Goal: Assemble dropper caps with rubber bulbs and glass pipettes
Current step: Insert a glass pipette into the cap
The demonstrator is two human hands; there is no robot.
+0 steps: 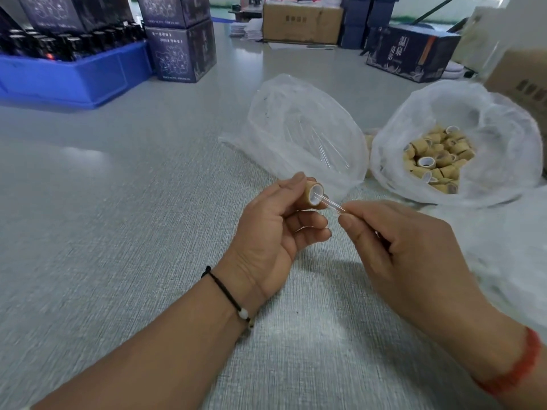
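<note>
My left hand [275, 229] grips a tan dropper cap [313, 194] between thumb and fingers, its white-lined open end facing right. My right hand [405, 247] pinches a clear glass pipette [331, 202] at its near end; the pipette's far end sits inside the cap's opening. Behind the hands lies a clear plastic bag [299, 134] with several glass pipettes inside. To the right, a white plastic bag [455, 143] is open and holds several tan caps [436, 161]. No rubber bulb is visible on its own.
The work surface is a grey textured table [133, 202]. A blue bin [71, 75] of dark bottles stands at the back left, dark printed cartons [180, 51] beside it. Cardboard boxes [302, 22] and a dark carton [411, 51] line the back and right.
</note>
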